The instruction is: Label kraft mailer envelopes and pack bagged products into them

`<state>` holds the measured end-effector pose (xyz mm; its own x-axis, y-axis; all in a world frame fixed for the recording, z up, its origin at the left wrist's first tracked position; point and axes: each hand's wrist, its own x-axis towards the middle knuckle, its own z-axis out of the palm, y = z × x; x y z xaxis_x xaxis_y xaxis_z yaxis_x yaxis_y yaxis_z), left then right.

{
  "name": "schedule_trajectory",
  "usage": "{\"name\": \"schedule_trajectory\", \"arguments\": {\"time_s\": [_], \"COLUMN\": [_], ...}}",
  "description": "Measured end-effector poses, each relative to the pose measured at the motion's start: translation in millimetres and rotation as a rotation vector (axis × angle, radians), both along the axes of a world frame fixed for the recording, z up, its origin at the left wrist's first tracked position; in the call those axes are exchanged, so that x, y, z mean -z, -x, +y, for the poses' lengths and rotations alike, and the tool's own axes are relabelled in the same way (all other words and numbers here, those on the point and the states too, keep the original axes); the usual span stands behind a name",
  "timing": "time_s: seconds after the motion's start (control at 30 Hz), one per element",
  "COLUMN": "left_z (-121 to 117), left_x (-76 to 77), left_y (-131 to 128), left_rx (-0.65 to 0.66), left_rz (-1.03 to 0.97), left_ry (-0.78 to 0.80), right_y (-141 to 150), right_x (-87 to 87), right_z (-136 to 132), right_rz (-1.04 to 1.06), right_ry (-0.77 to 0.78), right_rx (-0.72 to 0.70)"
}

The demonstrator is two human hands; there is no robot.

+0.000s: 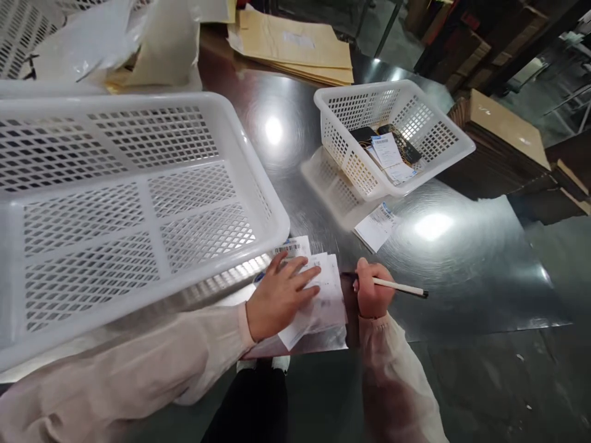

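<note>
My left hand (pixel 280 295) lies flat with fingers spread on a small stack of white paper slips (pixel 325 295) with barcodes, at the near edge of the shiny metal table (pixel 462 271). My right hand (pixel 372 289) is closed in a fist around a white pen (pixel 401 287), whose dark tip points right. The fist rests just right of the slips. Both arms wear pale pink sleeves.
A large empty white mesh basket (pixel 138 203) fills the left. A smaller white basket (pixel 392 132) at the back right holds labels and dark items. One loose label (pixel 377 226) lies before it. Brown envelopes (pixel 295 46) and cardboard (pixel 503 129) sit further back.
</note>
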<state>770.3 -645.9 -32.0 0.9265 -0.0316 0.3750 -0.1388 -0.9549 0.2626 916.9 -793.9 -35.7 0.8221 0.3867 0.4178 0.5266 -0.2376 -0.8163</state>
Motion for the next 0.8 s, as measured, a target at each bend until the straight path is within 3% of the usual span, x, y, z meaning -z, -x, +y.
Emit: {"name": "schedule_trajectory", "arguments": {"time_s": [0.07,0.17,0.27,0.43,0.6,0.8], "left_z": [2.6,3.9,1.0,-4.8,-6.0,-7.4], "left_x": [-2.5,-7.4,-10.5,-10.4,-6.8,-6.4], "left_y": [0.2,-0.7,-1.4,-1.4,-2.9,-1.9], "left_rx": [0.008,0.024,0.008,0.034,0.005,-0.006], "left_rz": [-0.049,-0.019,0.076,0.126,0.122,0.101], "left_ry": [0.063,0.137,0.054,-0.130,-0.147,-0.143], "right_y": [0.5,0.7,1.3,9.1,15.4,14.0], "right_x": [1.7,1.6,-2.8,-9.5,-2.7,4.4], "right_z": [0.1,0.1,-2.0,-2.9,2.8,-0.2], "right_rz": [0.109,0.072,-0.024,0.025,-0.159,-0.278], "right_ry": [-0.029,0.025,0.034,0.098,-0.007,0.062], "right_rx": [-0.013,-0.066,-0.061,-0.027,0.028,-0.005]}}
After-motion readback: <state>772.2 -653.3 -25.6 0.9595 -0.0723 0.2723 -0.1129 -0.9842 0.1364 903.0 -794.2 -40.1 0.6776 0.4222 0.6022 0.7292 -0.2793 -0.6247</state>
